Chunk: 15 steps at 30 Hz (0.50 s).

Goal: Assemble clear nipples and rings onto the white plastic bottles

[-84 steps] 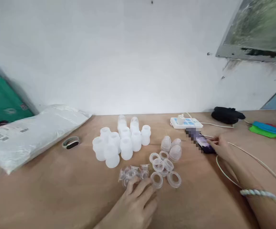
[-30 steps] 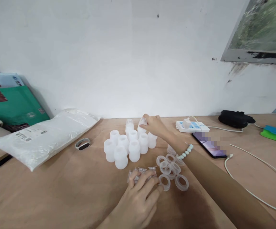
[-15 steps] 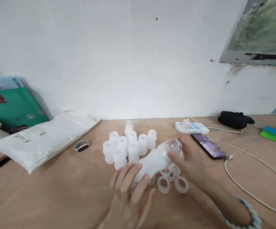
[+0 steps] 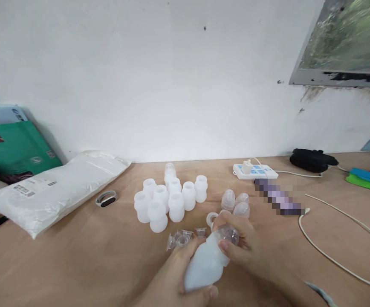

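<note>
A white baby bottle [image 4: 204,265] lies tilted in front of me, its clear domed cap [image 4: 229,234] pointing up and right. My left hand [image 4: 176,267] is wrapped round the bottle's body. With fingers and thumb, my right hand [image 4: 247,244] grips the cap end. Just beyond my hands lie several clear teats [image 4: 183,241] and a clear ring [image 4: 211,218], other rings being hidden behind my right hand. Several clear domed caps [image 4: 228,199] stand farther right. Open white bottles [image 4: 158,218] are grouped at centre, and behind them stands one capped bottle [image 4: 170,171].
On the left are a white plastic parcel [image 4: 66,181], a fitness band [image 4: 106,199] and a green folder [image 4: 21,143]. To the right are a power strip [image 4: 258,171], a partly blurred phone [image 4: 277,197], a white cable [image 4: 325,256] and a black pouch [image 4: 313,160].
The bottle has come down and closer to me. My left hand, earlier with its fingers stretched along the bottle, now wraps its body. The caps and teats have come into clearer view.
</note>
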{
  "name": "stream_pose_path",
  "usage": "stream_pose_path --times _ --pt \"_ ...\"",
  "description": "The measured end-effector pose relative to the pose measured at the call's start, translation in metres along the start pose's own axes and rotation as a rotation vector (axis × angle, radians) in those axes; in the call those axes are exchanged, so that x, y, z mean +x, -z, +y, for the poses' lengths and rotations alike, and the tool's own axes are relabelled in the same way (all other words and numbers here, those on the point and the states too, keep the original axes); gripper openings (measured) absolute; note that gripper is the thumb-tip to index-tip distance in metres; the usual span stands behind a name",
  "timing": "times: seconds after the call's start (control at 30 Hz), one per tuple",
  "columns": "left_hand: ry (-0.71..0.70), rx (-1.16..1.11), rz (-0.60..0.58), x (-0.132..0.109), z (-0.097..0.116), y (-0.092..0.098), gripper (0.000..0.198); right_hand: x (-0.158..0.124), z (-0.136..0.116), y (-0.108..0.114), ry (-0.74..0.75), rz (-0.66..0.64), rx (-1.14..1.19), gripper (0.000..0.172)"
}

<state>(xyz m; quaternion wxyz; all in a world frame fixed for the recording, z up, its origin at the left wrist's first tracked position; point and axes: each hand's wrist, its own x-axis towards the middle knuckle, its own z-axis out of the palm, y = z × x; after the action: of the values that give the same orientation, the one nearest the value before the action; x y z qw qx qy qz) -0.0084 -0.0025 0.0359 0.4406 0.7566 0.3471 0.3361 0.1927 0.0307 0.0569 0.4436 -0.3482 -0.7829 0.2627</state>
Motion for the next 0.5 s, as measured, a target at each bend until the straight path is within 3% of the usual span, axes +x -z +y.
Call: stream_pose_path --times 0.1,0.2,0.33,0.4,0.5 --pt "0.302 -0.523 -0.232 0.002 0.004 0.008 0.052 -0.002 0.001 0.002 -0.063 -0.056 0.11 0.04" --pt "0.46 -0.813 -0.307 0.005 0.001 0.013 0.054 -0.004 0.003 0.003 -0.089 -0.099 0.201 0.044" --pt "0.476 -0.968 -0.323 0.006 -0.011 0.014 0.044 -0.008 0.004 0.001 -0.047 -0.115 0.23 0.043" --pt "0.494 -0.956 -0.331 0.004 -0.015 0.013 0.049 -0.007 0.007 0.004 -0.038 -0.08 0.215 0.04" --pt "0.569 -0.751 -0.332 0.001 -0.015 0.012 0.064 0.0 0.019 0.017 -0.102 0.22 0.179 0.036"
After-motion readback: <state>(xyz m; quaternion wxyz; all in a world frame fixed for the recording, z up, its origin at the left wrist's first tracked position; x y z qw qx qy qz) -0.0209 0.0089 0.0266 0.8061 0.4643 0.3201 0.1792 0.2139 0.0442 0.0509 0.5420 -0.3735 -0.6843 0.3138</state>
